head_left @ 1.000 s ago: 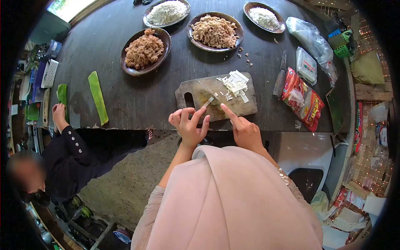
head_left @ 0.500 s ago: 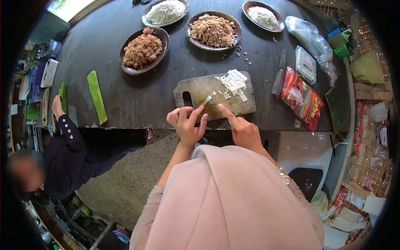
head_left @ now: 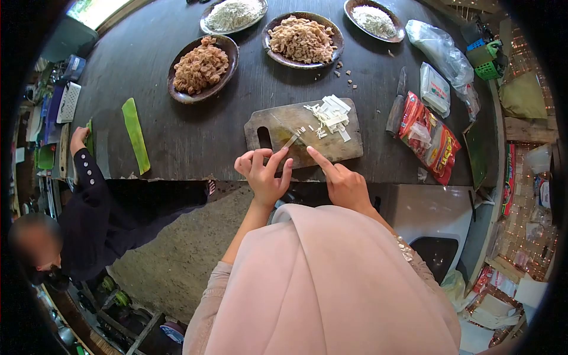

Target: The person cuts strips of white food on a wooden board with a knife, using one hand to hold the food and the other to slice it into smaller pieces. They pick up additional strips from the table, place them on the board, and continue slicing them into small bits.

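Note:
My left hand (head_left: 265, 177) is at the near edge of a wooden cutting board (head_left: 340, 151), its fingertips holding a thin pale strip (head_left: 291, 140) against the wood. From the right, my right hand (head_left: 346, 184) grips a knife (head_left: 288, 126), index finger stretched along it; the handle is hidden in my palm. The thin blade slants up and left across the board, next to the strip's end. Small cut bits (head_left: 302, 129) lie just beyond the blade. A pile of white strips (head_left: 332, 115) covers the board's far right part.
Plates of brown pieces (head_left: 201, 66), tan pieces (head_left: 302, 40) and white shreds (head_left: 373, 21) stand farther back. A red packet (head_left: 429, 139) and plastic bags (head_left: 441, 50) lie right. Green leaf strip (head_left: 136, 136) lies left, near a co-worker's hand (head_left: 78, 140).
The pale strip under my left fingertips looks narrower or turned. My hands hardly shift. The co-worker's hand has moved slightly toward the table's far side.

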Demonstrator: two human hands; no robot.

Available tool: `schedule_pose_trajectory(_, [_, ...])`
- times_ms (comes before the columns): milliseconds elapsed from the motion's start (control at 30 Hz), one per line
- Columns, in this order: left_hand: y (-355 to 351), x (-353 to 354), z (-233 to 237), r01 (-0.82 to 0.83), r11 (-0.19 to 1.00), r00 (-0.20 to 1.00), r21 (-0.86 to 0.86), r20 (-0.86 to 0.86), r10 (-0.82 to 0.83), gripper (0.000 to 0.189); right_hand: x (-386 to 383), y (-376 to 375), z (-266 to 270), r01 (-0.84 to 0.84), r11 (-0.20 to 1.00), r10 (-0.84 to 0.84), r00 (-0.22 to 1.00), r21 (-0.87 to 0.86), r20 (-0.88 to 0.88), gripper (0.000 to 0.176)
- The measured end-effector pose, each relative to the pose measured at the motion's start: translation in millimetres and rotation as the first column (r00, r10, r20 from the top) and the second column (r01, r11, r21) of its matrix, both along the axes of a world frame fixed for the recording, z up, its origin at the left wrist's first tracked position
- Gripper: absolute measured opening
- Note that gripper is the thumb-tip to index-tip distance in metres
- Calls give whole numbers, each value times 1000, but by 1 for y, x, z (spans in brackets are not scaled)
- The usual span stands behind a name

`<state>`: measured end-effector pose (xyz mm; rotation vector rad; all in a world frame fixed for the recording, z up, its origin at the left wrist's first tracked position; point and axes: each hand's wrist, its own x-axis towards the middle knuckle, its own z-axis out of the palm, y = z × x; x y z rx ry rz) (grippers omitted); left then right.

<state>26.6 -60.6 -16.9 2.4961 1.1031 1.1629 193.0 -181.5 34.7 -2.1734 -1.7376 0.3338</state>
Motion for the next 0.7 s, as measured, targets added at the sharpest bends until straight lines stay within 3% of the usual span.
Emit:
schedule_pose_trajectory(233, [0, -1, 1, 12, 1000, 1000, -18, -9, -12, 18, 0, 1, 4, 3, 998, 1, 998, 65, -62, 87])
schedule_pose_trajectory(333, [-1, 1, 2, 15, 1000, 1000, -23, -11, -15, 18, 0, -2, 1, -7, 1000, 6, 1000, -18, 0, 87])
schedule_pose_trajectory(700, [-1, 0, 2, 13, 1000, 1000, -26, -7, -13, 18, -3, 1, 1, -1, 1000, 1, 1000, 18, -9, 87])
